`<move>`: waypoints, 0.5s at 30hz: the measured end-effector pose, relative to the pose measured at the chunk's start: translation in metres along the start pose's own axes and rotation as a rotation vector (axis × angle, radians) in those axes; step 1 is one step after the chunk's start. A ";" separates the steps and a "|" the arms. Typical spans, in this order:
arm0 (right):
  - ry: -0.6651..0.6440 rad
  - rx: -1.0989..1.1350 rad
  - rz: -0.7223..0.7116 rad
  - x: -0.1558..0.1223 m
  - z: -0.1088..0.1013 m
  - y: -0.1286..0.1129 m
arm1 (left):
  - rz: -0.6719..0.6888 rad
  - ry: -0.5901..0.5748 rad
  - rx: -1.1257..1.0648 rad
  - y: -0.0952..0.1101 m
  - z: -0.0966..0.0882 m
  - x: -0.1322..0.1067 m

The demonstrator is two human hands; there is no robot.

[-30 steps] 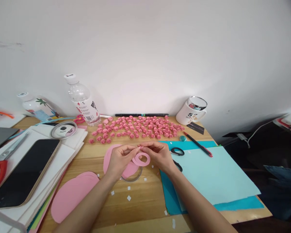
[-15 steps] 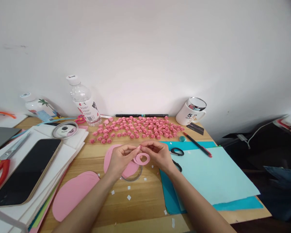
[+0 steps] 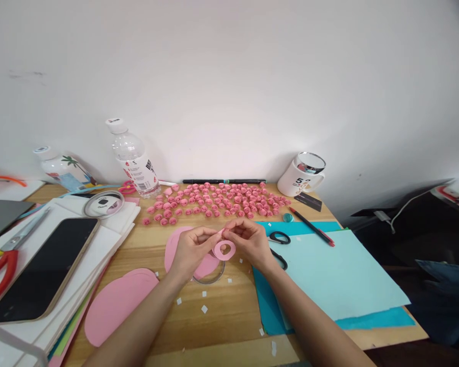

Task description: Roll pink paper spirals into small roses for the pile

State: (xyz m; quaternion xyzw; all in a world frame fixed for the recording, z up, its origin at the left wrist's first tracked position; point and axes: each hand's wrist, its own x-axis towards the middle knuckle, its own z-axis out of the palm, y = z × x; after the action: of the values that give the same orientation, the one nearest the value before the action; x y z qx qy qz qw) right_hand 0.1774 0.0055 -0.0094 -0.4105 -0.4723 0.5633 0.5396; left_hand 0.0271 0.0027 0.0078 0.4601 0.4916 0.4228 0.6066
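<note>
Between my two hands is a pink paper spiral strip (image 3: 225, 250), its ring-shaped coil hanging below the fingertips. My left hand (image 3: 193, 250) pinches the strip from the left. The thumb and fingers of my right hand (image 3: 248, 242) are closed on its end, where a small rolled bit shows at the tips. Under and beside my left hand lie pink paper circles (image 3: 174, 242), with a grey ring (image 3: 210, 280) partly over them. More pink circles (image 3: 117, 306) lie near my left forearm. Behind the hands spread many small rolled pink paper roses (image 3: 229, 199).
Black-handled scissors (image 3: 280, 237) rest by light blue paper sheets (image 3: 340, 275) on the right, near a pencil (image 3: 311, 227). A white mug (image 3: 300, 176) and a plastic bottle (image 3: 135, 160) stand at the back. Left are a phone (image 3: 42, 267) and red-yellow scissors (image 3: 7, 260).
The pink coil has turned and drawn in slightly under the fingertips, its loops now overlapping more. Both hands keep nearly the same place and pinch.
</note>
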 end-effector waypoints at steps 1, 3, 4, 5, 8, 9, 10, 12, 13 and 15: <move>0.002 0.004 -0.001 0.000 0.000 0.000 | 0.003 0.002 0.002 0.000 0.000 0.000; 0.008 -0.001 -0.008 0.000 0.000 0.000 | 0.011 0.011 0.006 0.000 0.000 0.000; 0.011 -0.010 -0.012 0.000 0.000 0.000 | 0.010 0.017 0.008 0.000 -0.001 0.000; 0.012 -0.020 -0.015 0.001 0.000 0.000 | 0.007 0.023 0.010 0.000 -0.001 0.000; 0.001 -0.054 -0.018 0.001 0.000 0.000 | -0.006 0.037 0.010 0.001 -0.001 0.001; 0.003 -0.064 -0.018 0.001 -0.001 0.000 | -0.010 0.040 0.007 0.001 -0.002 0.001; 0.008 -0.070 -0.018 0.001 -0.001 0.000 | -0.011 0.043 0.002 0.001 -0.002 0.002; 0.031 -0.076 -0.021 0.001 -0.001 0.001 | -0.009 0.031 -0.004 0.000 -0.003 0.002; 0.039 -0.076 -0.023 0.001 -0.001 0.001 | -0.004 0.019 -0.004 -0.001 -0.003 0.002; 0.032 -0.067 -0.028 0.001 -0.001 0.001 | 0.007 -0.005 0.000 -0.001 -0.002 0.002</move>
State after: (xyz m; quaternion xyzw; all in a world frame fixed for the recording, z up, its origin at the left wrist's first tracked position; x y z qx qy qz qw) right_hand 0.1781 0.0071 -0.0107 -0.4308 -0.4878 0.5329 0.5407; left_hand 0.0253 0.0045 0.0059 0.4628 0.4883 0.4238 0.6064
